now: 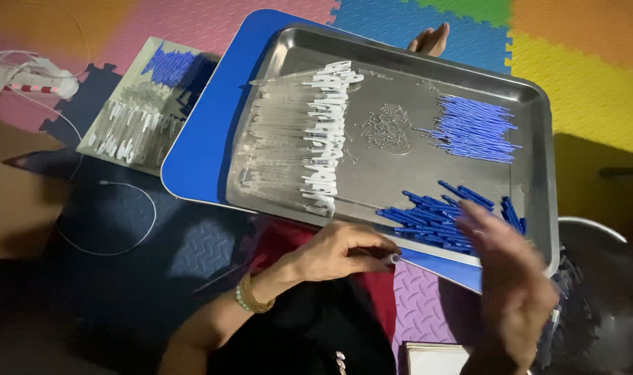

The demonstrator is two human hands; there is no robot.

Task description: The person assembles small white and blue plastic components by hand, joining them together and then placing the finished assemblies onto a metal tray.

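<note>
Metal tray point(532, 104) sits on a board point(205, 139), board on the foam floor mat point(580, 62). Left hand point(337, 253) fingers point(382, 250) at the tray's near edge, pinching a small tube point(393, 257). Pile of caps point(441, 215) in the tray just beyond those fingers, right hand point(514, 278) fingers point(480, 215) touching it. Thin refills point(476, 128) farther behind. Springs heap point(389, 128) mid-tray. Row of clear barrels point(296, 132) left of the fingers. Second tray point(146, 104) far left, behind the board.
</note>
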